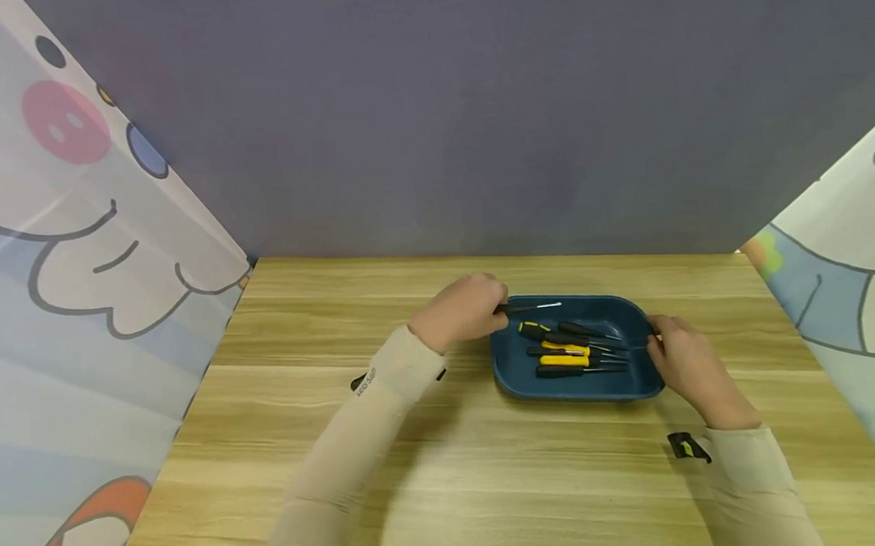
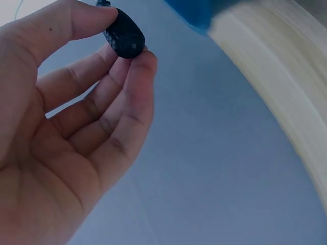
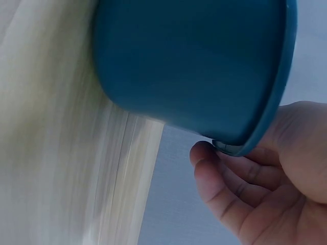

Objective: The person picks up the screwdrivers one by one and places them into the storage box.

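Note:
A dark-handled screwdriver (image 1: 528,307) is pinched in my left hand (image 1: 463,311), its metal shaft pointing right over the far left part of a dark blue plastic bin (image 1: 518,391). In the left wrist view, the thumb and fingertips hold its black handle (image 2: 124,38). My right hand (image 1: 685,361) grips the bin's right end. From the right wrist, its fingers (image 3: 217,189) curl at the rim (image 3: 286,66). Inside the bin lie several screwdrivers, some with yellow handles (image 1: 561,360) and others with black handles (image 1: 559,371), shafts mostly pointing right.
The bin stands on a wood-grain table (image 1: 493,484). A grey panel (image 1: 437,124) rises behind the table, and cartoon-printed sheets (image 1: 58,268) hang at both sides. Dark straps (image 1: 687,447) show at the sleeve cuffs.

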The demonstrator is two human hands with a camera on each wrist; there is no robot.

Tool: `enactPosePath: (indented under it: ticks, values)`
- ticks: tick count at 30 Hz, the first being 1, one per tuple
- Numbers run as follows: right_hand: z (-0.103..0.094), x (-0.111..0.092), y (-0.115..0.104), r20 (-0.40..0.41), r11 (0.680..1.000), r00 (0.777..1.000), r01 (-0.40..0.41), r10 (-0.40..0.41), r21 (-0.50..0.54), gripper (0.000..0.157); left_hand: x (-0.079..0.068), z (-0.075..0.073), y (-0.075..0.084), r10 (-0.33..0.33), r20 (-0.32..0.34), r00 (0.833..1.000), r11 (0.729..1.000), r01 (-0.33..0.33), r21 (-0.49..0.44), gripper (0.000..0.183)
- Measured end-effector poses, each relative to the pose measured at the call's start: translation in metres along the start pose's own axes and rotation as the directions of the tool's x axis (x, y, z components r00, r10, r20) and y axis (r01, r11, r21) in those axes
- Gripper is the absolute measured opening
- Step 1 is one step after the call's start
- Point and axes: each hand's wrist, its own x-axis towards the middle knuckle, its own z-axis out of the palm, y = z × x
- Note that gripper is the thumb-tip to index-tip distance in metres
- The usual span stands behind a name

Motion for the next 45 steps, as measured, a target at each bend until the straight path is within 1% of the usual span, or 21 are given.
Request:
enactPosePath:
  ticks: [3,7,13,17,23,25,27,31,32,35,38,45]
  values:
    - [-0.001,-0.002,-0.001,0.007,1.0,1.0,-0.012,0.012,0.007,0.03,0.014,-0.001,0.013,0.019,0.016,1.0,1.0,-0.018,-0.017,0.04]
    - [-0.002,-0.003,-0.003,0.003,1.0,1.0,-0.018,0.018,0.012,0.03,0.03,0.001,0.028,0.041,0.045,0.998,0.998,-0.039,-0.04,0.042]
    - [-0.002,-0.003,-0.004,-0.013,1.0,1.0,-0.015,0.016,0.007,0.03,0.052,0.004,0.048,0.068,0.074,0.995,0.995,-0.062,-0.078,0.039]
    - [0.0,-0.002,-0.004,-0.026,1.0,1.0,-0.004,0.004,0.003,0.029,0.067,0.009,0.057,0.071,0.096,0.993,0.995,-0.064,-0.071,0.037]
    - [0.0,-0.003,-0.005,-0.029,1.0,1.0,-0.008,0.008,0.0,0.029,0.085,0.024,0.062,0.058,0.138,0.989,0.997,-0.051,-0.057,0.04]
    - [0.0,-0.003,-0.005,-0.03,1.0,1.0,-0.009,0.009,-0.001,0.029,0.088,0.03,0.063,0.051,0.157,0.986,0.998,-0.043,-0.051,0.037]
    - [-0.001,-0.003,-0.006,-0.028,1.0,1.0,-0.013,0.013,0.002,0.029,0.091,0.036,0.064,0.038,0.176,0.984,0.999,-0.032,-0.035,0.031]
    - [-0.002,-0.003,-0.005,-0.027,1.0,0.999,-0.017,0.017,0.01,0.03,0.093,0.048,0.065,0.01,0.212,0.977,1.0,-0.015,0.023,0.007]
    - [-0.001,-0.003,-0.005,-0.025,1.0,1.0,-0.017,0.018,0.011,0.03,0.094,0.051,0.065,0.004,0.219,0.976,0.999,-0.012,0.035,0.005]
    - [-0.001,-0.002,-0.005,-0.027,1.0,1.0,-0.013,0.014,0.01,0.03,0.094,0.058,0.065,-0.017,0.24,0.971,0.999,0.008,0.04,0.01]
    - [0.0,-0.002,-0.004,-0.034,1.0,0.999,-0.007,0.008,0.011,0.03,0.094,0.063,0.064,-0.023,0.246,0.969,1.0,0.018,0.021,0.012]
    - [0.001,-0.002,-0.003,-0.035,1.0,0.999,-0.011,0.011,0.009,0.03,0.094,0.065,0.066,-0.028,0.235,0.972,1.0,0.027,0.009,0.01]
